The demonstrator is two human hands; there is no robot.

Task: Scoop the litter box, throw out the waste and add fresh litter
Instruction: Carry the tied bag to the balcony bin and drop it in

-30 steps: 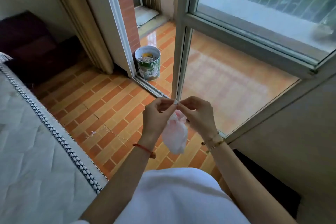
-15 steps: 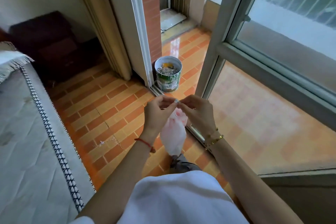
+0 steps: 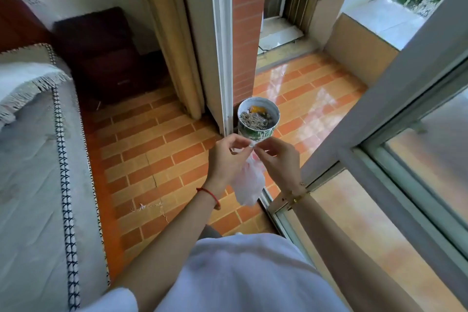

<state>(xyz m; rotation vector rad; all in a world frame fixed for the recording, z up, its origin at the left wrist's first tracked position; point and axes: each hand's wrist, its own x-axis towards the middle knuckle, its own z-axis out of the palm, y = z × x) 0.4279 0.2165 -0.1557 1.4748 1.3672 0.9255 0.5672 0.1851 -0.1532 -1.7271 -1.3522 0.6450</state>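
A small white and pink plastic bag [image 3: 249, 180] hangs in front of my body. My left hand [image 3: 225, 159] and my right hand [image 3: 278, 159] both pinch its top, fingertips meeting just above the bag. Right beyond my hands, a round green and white bin [image 3: 258, 119] stands on the tiled floor at the doorway; it holds grey clumped waste and something yellow. No litter box or scoop is in view.
A mattress [image 3: 38, 172] with a patterned edge fills the left. A dark cabinet [image 3: 98, 50] stands in the back corner beside a curtain [image 3: 172, 40]. The sliding glass door [image 3: 379, 159] and its floor track run on the right; the balcony floor lies beyond.
The view has come forward and turned left; the bin is now close in front of my hands. Both hands keep the same pinch on the bag's top.
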